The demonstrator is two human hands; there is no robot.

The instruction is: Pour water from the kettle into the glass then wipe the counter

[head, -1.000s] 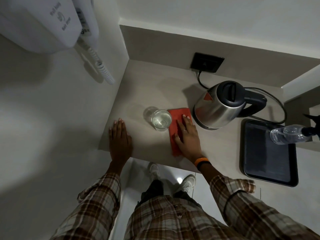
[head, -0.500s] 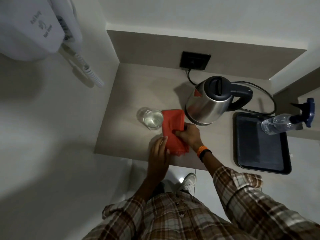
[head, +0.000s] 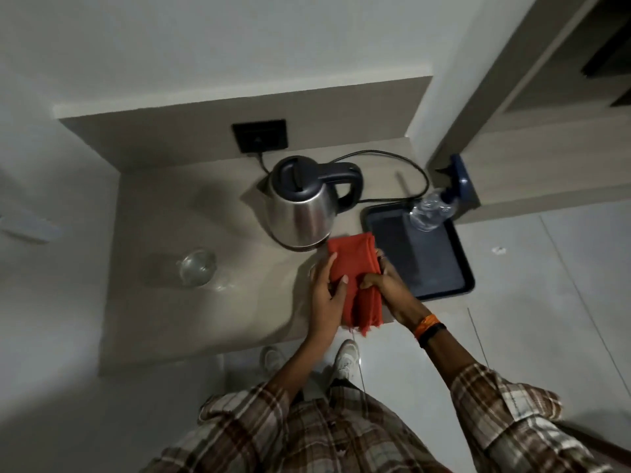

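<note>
Seen from above, a person holds a folded red cloth [head: 355, 281] over the front edge of a beige counter [head: 191, 322], just in front of a steel electric kettle [head: 302, 206] and beside a dark tray [head: 433, 285]. The glass [head: 197, 268] of water stands well apart to the left. A careless sweep could knock the glass or snag the kettle's cord [head: 392, 158]; the left hand [head: 324, 295] cradles the cloth with fingers spread, the right hand [head: 389, 285] pinches its middle.

Dim room; pale wall [head: 205, 46] across the top; black socket [head: 260, 135] on the upstand; grey tiled floor [head: 546, 285] at right.
</note>
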